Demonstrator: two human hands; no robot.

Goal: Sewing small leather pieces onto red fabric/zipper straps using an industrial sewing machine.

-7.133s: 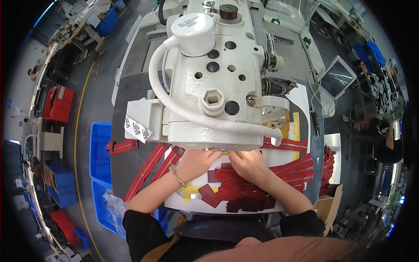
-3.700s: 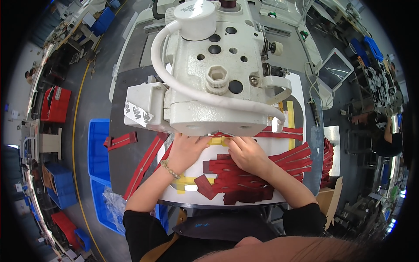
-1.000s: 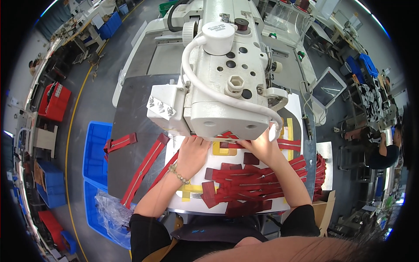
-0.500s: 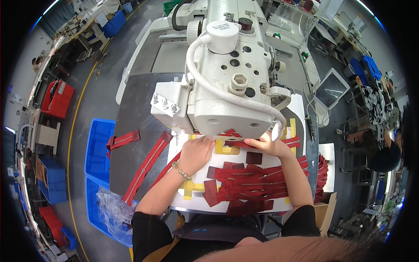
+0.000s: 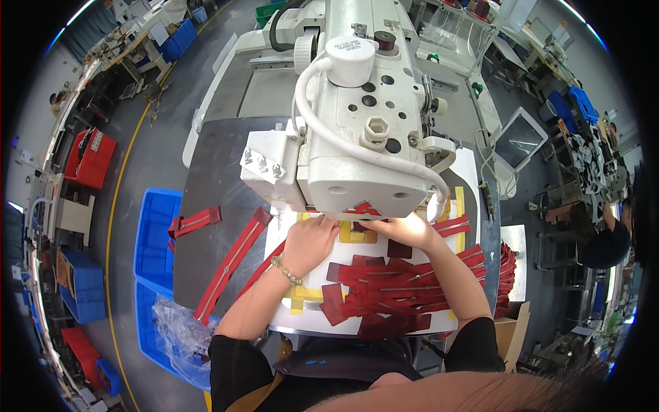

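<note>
Both hands work under the head of a white sewing machine (image 5: 364, 172), over a white board (image 5: 312, 275) with yellow tape. My left hand (image 5: 310, 240), with a beaded bracelet at its wrist, has closed fingers at a red zipper strip (image 5: 264, 270) that runs out beneath the wrist; the fingertips are partly hidden by the machine head. From the other side my right hand (image 5: 406, 230) reaches in, its fingers closed on another red zipper strip (image 5: 451, 226) that shows beyond the hand. Between the hands lies a yellow-edged plate (image 5: 358, 237). A dark red patch (image 5: 399, 248) lies just below my right hand.
A pile of red zipper strips (image 5: 398, 288) covers the near board. Two more strips lie left, one a long zipper (image 5: 233, 264). Blue bins (image 5: 156, 237), one holding clear plastic (image 5: 180, 326), stand left of the table. A screen (image 5: 523, 139) stands at the right.
My right hand has slid left and slightly nearer to my left hand, deeper under the machine head. My left hand stays nearly in place.
</note>
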